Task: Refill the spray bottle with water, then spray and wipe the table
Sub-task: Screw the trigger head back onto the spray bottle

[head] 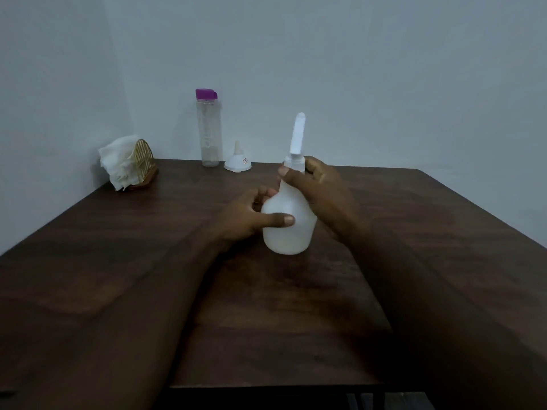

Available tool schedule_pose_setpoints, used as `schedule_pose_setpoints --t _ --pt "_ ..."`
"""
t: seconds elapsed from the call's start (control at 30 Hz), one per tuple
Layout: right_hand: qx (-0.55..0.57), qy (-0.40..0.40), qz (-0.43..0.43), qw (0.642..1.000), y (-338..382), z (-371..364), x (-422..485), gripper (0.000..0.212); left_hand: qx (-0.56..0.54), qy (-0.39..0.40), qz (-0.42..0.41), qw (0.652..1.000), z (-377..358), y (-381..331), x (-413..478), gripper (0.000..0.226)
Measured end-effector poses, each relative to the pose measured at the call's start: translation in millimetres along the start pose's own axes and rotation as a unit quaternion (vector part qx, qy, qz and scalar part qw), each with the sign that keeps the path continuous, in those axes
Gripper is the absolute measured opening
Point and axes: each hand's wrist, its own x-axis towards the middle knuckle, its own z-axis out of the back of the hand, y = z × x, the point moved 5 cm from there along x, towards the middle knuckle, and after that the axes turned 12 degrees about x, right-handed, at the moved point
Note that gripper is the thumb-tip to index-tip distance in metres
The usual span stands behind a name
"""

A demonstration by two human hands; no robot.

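Note:
A white spray bottle stands upright in the middle of the dark wooden table, its spray head pointing up. My left hand grips the bottle's round body, thumb across the front. My right hand is closed around the neck, just under the spray head. A clear water bottle with a purple cap stands at the back by the wall. A small white funnel rests upside down beside it.
A gold wire holder with white cloths or napkins sits at the table's back left corner. Pale walls close the back and left sides. The table's front edge is near me.

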Motion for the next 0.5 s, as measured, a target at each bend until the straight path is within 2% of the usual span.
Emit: schedule_pose_setpoints --t 0.1,0.23,0.33,0.43,0.5 --pt "0.048 0.04 -0.017 0.998 -9 16 4 0.027 -0.042 -0.028 0.015 0.999 11 13 2 0.067" --pt "0.088 0.011 -0.013 0.996 -23 27 7 0.034 -0.063 -0.066 0.021 0.996 15 20 4 0.036" --pt "0.098 -0.008 -0.018 0.995 -32 29 8 0.037 -0.057 -0.086 0.03 0.994 16 22 5 0.024" --pt "0.078 0.001 -0.03 0.996 -35 25 5 0.039 -0.052 -0.089 0.046 0.994 15 20 5 0.019" --pt "0.071 0.017 -0.048 0.996 -38 22 1 0.034 -0.069 -0.071 0.052 0.994 11 16 4 0.029"
